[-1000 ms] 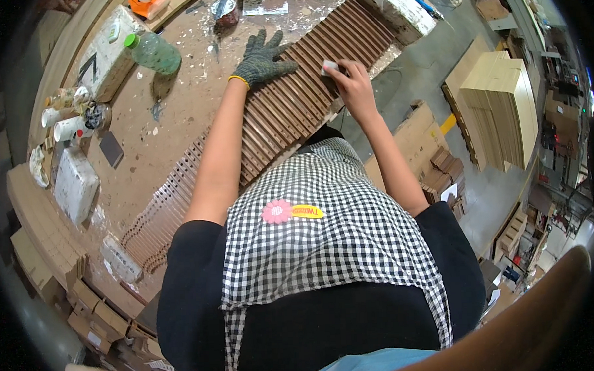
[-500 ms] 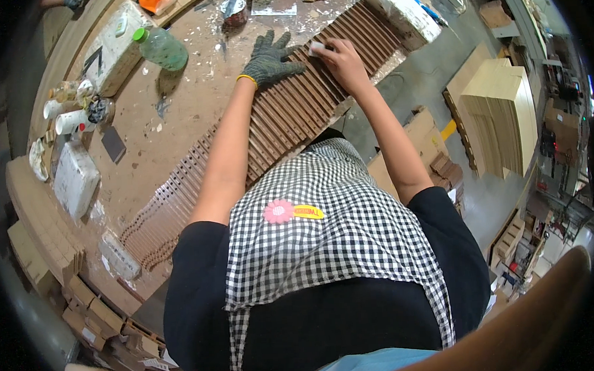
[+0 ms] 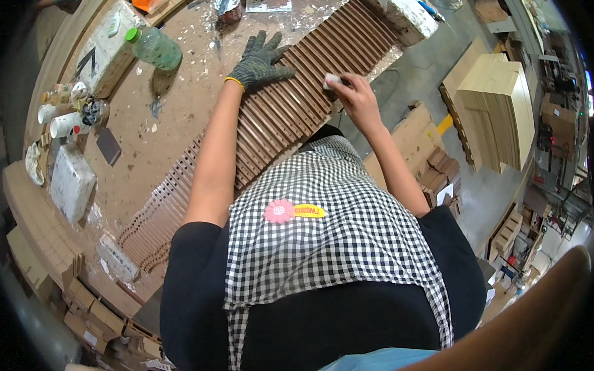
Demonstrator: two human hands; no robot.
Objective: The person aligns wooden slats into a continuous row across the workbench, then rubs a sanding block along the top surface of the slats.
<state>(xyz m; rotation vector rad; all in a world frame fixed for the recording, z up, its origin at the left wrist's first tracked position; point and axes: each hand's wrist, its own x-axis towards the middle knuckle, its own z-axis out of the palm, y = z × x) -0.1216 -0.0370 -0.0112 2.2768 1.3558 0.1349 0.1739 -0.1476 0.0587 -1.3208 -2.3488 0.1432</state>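
A long row of narrow brown wooden strips [image 3: 278,123] lies side by side, running diagonally over the worktable. My left hand [image 3: 260,62], in a dark knitted glove with a yellow cuff, rests with fingers spread on the far edge of the row. My bare right hand [image 3: 357,100] pinches a small white block [image 3: 332,81], sponge-like in look, at the near edge of the strips. The lower-left strips look shinier and show rows of dark holes near their ends.
White paint-spattered blocks [image 3: 399,12] stand at the row's upper right end and at the left. On the worktable [image 3: 192,64] are a green-capped bottle [image 3: 155,49], a tin [image 3: 228,8], cups [image 3: 69,124] and a dark flat piece [image 3: 109,146]. Stacked boards [image 3: 496,110] stand at right.
My right hand has moved with the white block from the middle of the strips toward their near edge. My left hand has shifted slightly left, still spread.
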